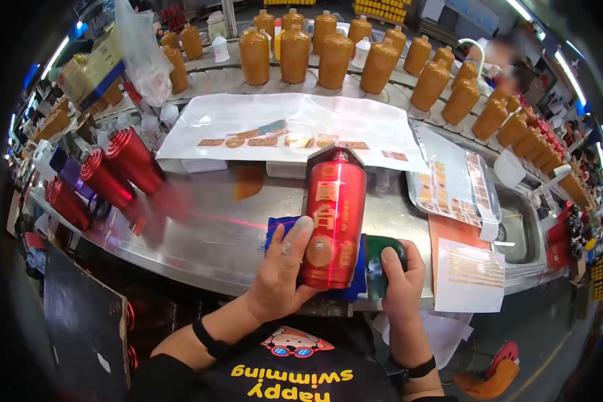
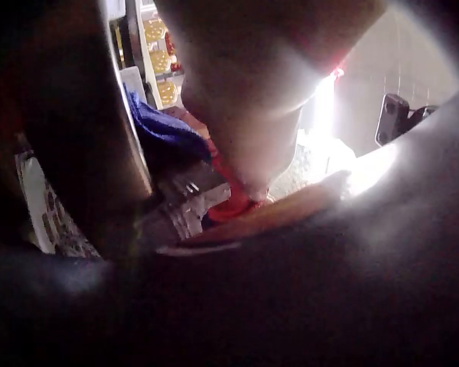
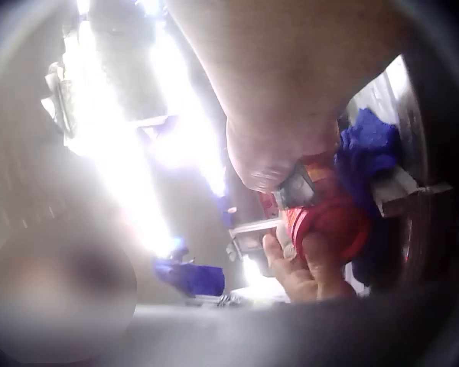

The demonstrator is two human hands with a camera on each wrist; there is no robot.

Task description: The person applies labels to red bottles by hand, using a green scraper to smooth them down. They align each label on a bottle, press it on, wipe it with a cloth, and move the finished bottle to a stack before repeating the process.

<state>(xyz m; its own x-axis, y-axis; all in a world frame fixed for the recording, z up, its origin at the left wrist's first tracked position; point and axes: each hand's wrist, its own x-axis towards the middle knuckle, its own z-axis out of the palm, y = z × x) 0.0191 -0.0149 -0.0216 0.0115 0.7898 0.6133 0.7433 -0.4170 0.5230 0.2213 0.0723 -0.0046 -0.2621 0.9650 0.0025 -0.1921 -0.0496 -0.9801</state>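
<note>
A glossy red bottle (image 1: 339, 201) with gold characters leans over the front edge of the bench, its neck pointing away. My left hand (image 1: 278, 278) holds it low on its left side, with a pale covering on one finger. In the right wrist view, fingers of that hand lie against the bottle's round red base (image 3: 340, 229). My right hand (image 1: 403, 281) pinches a dark green flat piece (image 1: 380, 258), thumb on top, close beside the bottle's right side. Blue cloth (image 1: 279, 228) lies beneath the bottle. The left wrist view is dark and mostly blocked.
A white sheet (image 1: 248, 120) with gold decals spans the bench's back. More decals lie on a tray (image 1: 449, 194) and a white sheet (image 1: 472, 268) at right. Red bottles (image 1: 134, 161) stand left. Brown bottles (image 1: 333, 59) line the conveyor behind. A sink (image 1: 519, 231) is far right.
</note>
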